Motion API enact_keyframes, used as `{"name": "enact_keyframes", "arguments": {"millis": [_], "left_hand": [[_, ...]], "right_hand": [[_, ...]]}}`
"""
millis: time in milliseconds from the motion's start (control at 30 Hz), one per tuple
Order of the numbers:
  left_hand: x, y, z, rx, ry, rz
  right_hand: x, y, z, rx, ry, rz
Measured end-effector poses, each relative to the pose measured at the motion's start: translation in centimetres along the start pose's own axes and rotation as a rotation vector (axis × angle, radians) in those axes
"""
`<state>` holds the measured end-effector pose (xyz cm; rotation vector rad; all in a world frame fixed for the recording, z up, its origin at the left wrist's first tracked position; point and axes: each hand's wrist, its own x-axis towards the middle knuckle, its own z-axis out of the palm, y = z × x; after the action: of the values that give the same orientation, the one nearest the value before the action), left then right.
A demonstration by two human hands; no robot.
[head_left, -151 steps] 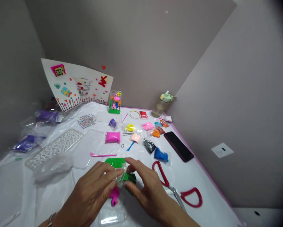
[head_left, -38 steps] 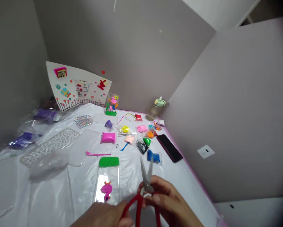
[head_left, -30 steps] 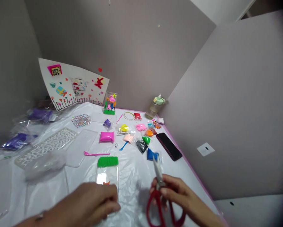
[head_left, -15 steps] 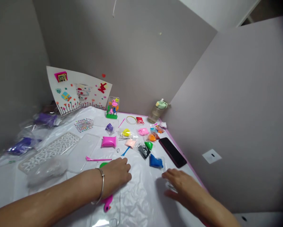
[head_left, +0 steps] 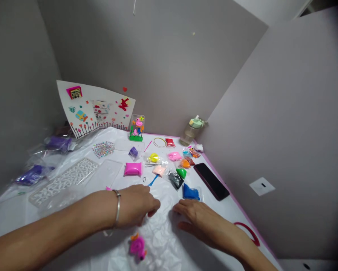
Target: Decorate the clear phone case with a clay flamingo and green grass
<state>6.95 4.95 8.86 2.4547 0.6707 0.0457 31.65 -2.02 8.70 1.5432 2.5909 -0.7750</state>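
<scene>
Clearly, the head camera shows two bare hands, working low over a white, wrinkled plastic table cover (head_left: 165, 237). The left hand (head_left: 136, 205), which has a thin silver bracelet (head_left: 118, 208) at its wrist, is turned with its back to the camera. Its fingers are bent and pressed together; I cannot tell if they pinch something, because the palm side is hidden. Just below this hand, close to the bottom edge of the view, is the bright magenta bird-shaped figure with orange parts (head_left: 137, 247). It is blurred, and I cannot tell on what it rests.

The right hand (head_left: 198, 218) is on the other side of a narrow gap, with the fingers lightly bent, close to each other, and the thumb apart from them. Between thumb and fingers I see only the white cover. Just beyond this hand lies a deep blue lump in a clear packet (head_left: 190, 192), with a black lump in a clear packet (head_left: 175, 180) near it.

Beside the right forearm, a curved red scissors handle (head_left: 252, 233) is partly visible. Farther away, a dark flat phone (head_left: 211, 181) lies along the table's right edge.
</scene>
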Motion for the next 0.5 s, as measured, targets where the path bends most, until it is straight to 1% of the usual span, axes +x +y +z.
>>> {"name": "enact_keyframes", "arguments": {"millis": [67, 133, 200, 267, 300, 333, 367, 433, 467, 500], "left_hand": [[-1.5, 0.4, -1.8, -0.163, 0.031, -0.06], [-2.9, 0.4, -2.8, -0.329, 0.078, -0.128], [-4.0, 0.2, -2.7, -0.511, 0.139, -0.19], [-4.6, -0.2, -1.3, -0.694, 0.215, -0.236], [-4.8, -0.5, -0.2, -0.779, 0.252, -0.252], [-4.9, -0.7, 1.0, -0.85, 0.288, -0.265], [-5.0, -0.9, 2.3, -0.913, 0.319, -0.281], [-4.7, -1.0, 4.8, -1.007, 0.371, -0.311], [-4.5, -1.0, 5.9, -1.041, 0.407, -0.332], [-4.3, -0.9, 6.8, -1.066, 0.429, -0.344]], "right_hand": [[0.1, -0.2, -0.1, -0.038, -0.023, 0.033], [0.1, -0.3, 0.1, -0.046, -0.023, 0.038], [0.2, -0.3, 0.5, -0.015, 0.004, 0.015], [0.4, -0.1, 1.1, 0.062, 0.044, 0.0], [0.6, 0.0, 1.4, 0.151, 0.063, -0.007], [0.9, 0.3, 1.9, 0.317, 0.055, -0.014], [1.3, 0.5, 2.4, 0.542, 0.021, -0.025], [2.3, 1.1, 3.6, 1.037, -0.107, -0.051], [2.8, 1.4, 4.2, 1.212, -0.166, -0.065], [3.3, 1.7, 4.8, 1.308, -0.195, -0.069]]}}
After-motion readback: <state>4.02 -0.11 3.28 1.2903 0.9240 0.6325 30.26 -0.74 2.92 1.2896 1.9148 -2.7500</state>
